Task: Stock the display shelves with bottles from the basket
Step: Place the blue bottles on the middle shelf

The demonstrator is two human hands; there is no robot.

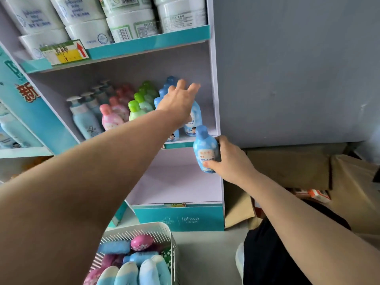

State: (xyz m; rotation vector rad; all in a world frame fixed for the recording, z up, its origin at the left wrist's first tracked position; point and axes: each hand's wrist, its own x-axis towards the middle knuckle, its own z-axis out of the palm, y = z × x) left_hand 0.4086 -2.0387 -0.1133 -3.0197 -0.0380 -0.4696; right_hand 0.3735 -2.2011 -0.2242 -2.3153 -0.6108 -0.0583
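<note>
1. Along the left of the middle shelf (127, 66) stand pump bottles (84, 118), then pink bottles (111, 117), then green-capped bottles (135, 109), each row running back.
2. Well below that shelf, a white basket (144, 228) holds blue and pink bottles lying down.
3. The left hand (178, 99) reaches into the shelf's right end, over the blue bottles (194, 118). Its grip is apart, fingers spread, holding nothing.
4. Just off the shelf's right front corner, the right hand (230, 159) has its grip clamped round a blue bottle (205, 150), cap up.

Middle shelf (183, 144) with upright bottles (111, 118) (colour-sorted rows)
</note>
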